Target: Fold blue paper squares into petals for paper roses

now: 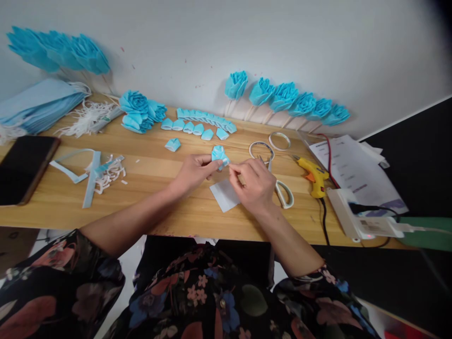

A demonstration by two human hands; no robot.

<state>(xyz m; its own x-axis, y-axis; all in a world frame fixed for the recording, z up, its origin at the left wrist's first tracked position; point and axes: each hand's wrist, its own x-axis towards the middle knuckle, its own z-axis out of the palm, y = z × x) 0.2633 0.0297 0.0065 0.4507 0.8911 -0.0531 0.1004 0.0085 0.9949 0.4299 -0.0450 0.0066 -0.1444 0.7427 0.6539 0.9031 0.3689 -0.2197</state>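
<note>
Between thumb and fingers, my left hand (197,170) pinches a small folded blue petal piece (218,153) above the middle of the table. My right hand (253,181) is closed in a pinch at that piece's lower right edge; what its fingertips hold is too small to make out. Under the right hand lies a pale square sheet (224,195), partly covered. Scissors (283,193) rest just right of the right hand, partly hidden by it. Beyond the left hand sit a single folded petal (173,144) and rows of folded petals (205,117).
Finished blue flowers on sticks (284,96) lean along the wall. Two tape rolls (262,151), a yellow glue gun (314,176) and a white power strip (344,214) are at right. At left are a phone (26,169), scraps (109,174) and stacked blue masks (42,106).
</note>
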